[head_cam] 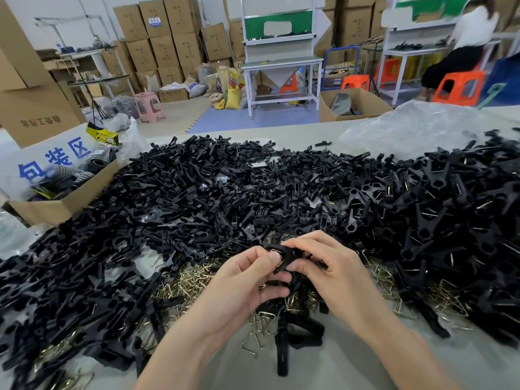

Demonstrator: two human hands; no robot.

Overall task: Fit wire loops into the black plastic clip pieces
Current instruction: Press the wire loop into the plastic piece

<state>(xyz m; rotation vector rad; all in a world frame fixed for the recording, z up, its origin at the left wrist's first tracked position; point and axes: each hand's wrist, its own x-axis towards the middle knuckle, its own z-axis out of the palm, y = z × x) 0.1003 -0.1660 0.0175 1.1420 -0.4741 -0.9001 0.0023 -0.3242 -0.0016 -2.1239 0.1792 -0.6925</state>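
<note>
L grip (242, 285), R grip (333, 273) pinch clip (284, 253) over table (351, 364), boxes (166, 38) behind.

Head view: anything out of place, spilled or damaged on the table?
Nothing looks damaged. Loose wire loops lie mixed under the heap of black clip pieces, not kept apart, and one stray clip piece sits alone beyond the heap's far edge. Left hand and right hand pinch a single clip piece between them.
</note>
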